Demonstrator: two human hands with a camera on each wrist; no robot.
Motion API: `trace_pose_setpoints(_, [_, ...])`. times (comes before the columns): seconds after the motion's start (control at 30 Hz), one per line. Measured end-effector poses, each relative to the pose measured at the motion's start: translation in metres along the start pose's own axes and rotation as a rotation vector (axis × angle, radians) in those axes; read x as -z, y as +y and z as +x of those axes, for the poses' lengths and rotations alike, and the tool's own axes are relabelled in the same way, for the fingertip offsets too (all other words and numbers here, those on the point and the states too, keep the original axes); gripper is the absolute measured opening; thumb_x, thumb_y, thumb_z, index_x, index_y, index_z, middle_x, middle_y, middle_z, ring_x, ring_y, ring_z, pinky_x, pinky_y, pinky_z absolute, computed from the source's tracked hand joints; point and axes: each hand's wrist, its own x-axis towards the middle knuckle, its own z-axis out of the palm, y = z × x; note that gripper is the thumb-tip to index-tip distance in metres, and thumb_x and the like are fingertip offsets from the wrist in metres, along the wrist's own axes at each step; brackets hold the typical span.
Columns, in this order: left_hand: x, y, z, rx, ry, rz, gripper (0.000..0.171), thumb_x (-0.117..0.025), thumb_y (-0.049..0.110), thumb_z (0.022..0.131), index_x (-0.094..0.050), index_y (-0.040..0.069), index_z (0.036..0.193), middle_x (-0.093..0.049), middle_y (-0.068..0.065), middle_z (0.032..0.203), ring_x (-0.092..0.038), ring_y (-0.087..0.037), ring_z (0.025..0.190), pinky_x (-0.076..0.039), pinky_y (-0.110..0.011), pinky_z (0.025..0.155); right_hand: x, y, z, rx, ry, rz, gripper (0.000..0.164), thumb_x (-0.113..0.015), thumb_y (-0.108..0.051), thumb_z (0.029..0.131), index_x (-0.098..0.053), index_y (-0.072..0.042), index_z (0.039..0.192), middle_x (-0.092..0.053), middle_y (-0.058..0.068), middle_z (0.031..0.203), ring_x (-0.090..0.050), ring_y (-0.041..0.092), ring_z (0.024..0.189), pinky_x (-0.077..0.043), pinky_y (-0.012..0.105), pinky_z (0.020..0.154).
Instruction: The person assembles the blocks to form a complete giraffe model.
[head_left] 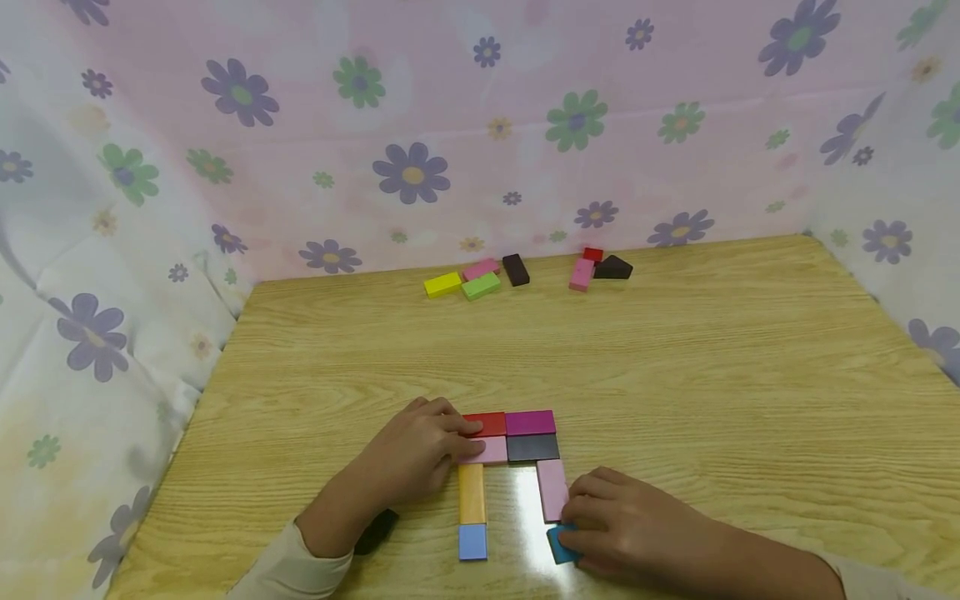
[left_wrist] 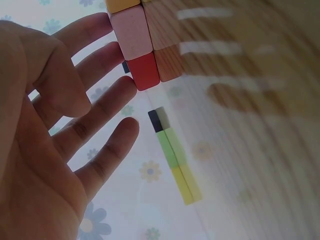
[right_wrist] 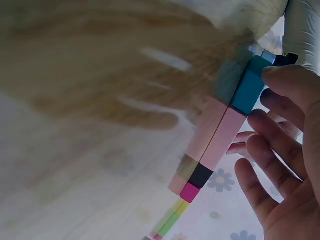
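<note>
Wooden blocks form an arch-like outline on the table. A red block (head_left: 489,424) and a magenta block (head_left: 530,422) lie above a pink block (head_left: 491,451) and a black block (head_left: 533,447). Fingertips of my left hand (head_left: 420,446) touch the red and pink blocks at their left end; its fingers are extended and spread in the left wrist view. The left leg has an orange block (head_left: 472,493) and a light blue block (head_left: 472,542). My right hand (head_left: 626,525) touches a slightly turned teal block (head_left: 558,546) with its thumb, below another pink block (head_left: 552,490).
Along the back edge lie yellow (head_left: 443,285), green (head_left: 482,287) and dark brown (head_left: 516,270) blocks, with a pink block (head_left: 581,274) and a dark wedge-like block (head_left: 613,267) farther right. A dark block (head_left: 377,532) sits under my left forearm. Flowered cloth (head_left: 450,100) encloses the back and sides.
</note>
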Motion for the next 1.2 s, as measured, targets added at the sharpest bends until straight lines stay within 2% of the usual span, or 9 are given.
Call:
trace_pose_setpoints(0.13, [0.0,0.0,0.0,0.004,-0.005,-0.002,0.03,-0.061,0.009,0.094,-0.079,0.025,0.112,-0.072,0.009,0.123,-0.062,-0.016,0.116,-0.049,-0.04,0.096,0.0,0.0,-0.001,0.007,-0.015,-0.029,0.011,-0.072,-0.029,0.09,-0.075,-0.021,0.097,-0.066,-0.007,0.099,-0.058,0.01,0.095,-0.049,0.024,0.085])
trace_pose_setpoints(0.33, [-0.001,-0.001,-0.001,0.003,0.0,-0.004,0.029,-0.061,0.009,0.094,-0.079,0.024,0.111,-0.072,0.008,0.122,-0.062,-0.015,0.115,-0.049,-0.04,0.096,0.0,0.0,0.0,-0.007,-0.034,-0.036,0.024,-0.084,-0.033,0.079,-0.076,-0.02,0.098,-0.066,-0.004,0.109,-0.06,0.011,0.1,-0.051,0.026,0.085])
trace_pose_setpoints(0.6, [0.001,0.0,-0.001,-0.004,0.015,-0.011,0.028,-0.06,0.009,0.094,-0.08,0.023,0.109,-0.073,0.008,0.12,-0.063,-0.016,0.114,-0.049,-0.039,0.096,-0.003,-0.001,0.0,-0.016,-0.014,-0.072,0.016,-0.073,-0.036,0.09,-0.075,-0.021,0.095,-0.067,-0.005,0.108,-0.061,0.012,0.099,-0.051,0.028,0.084])
trace_pose_setpoints(0.87, [0.001,0.001,-0.002,0.002,0.004,-0.017,0.031,-0.059,0.008,0.094,-0.079,0.024,0.111,-0.072,0.008,0.123,-0.063,-0.016,0.114,-0.049,-0.042,0.099,-0.004,-0.003,-0.002,-0.055,0.0,-0.043,0.016,-0.075,-0.036,0.088,-0.075,-0.021,0.092,-0.067,-0.005,0.108,-0.062,0.013,0.098,-0.052,0.028,0.083])
trace_pose_setpoints(1.07, [0.001,0.001,-0.001,-0.004,0.003,-0.01,0.031,-0.059,0.009,0.094,-0.079,0.024,0.112,-0.072,0.009,0.123,-0.063,-0.015,0.113,-0.049,-0.041,0.098,0.006,0.009,0.003,-0.177,0.005,0.033,0.013,-0.069,-0.032,0.094,-0.077,-0.022,0.097,-0.067,-0.002,0.113,-0.063,0.015,0.103,-0.056,0.031,0.084])
trace_pose_setpoints(1.2, [0.001,0.0,-0.001,-0.007,0.005,-0.008,0.031,-0.058,0.009,0.094,-0.079,0.024,0.112,-0.072,0.009,0.123,-0.063,-0.015,0.115,-0.049,-0.04,0.096,0.015,0.033,0.01,-0.316,-0.044,0.044,0.018,-0.079,-0.024,0.086,-0.078,-0.019,0.103,-0.068,0.0,0.115,-0.063,0.017,0.106,-0.057,0.038,0.086])
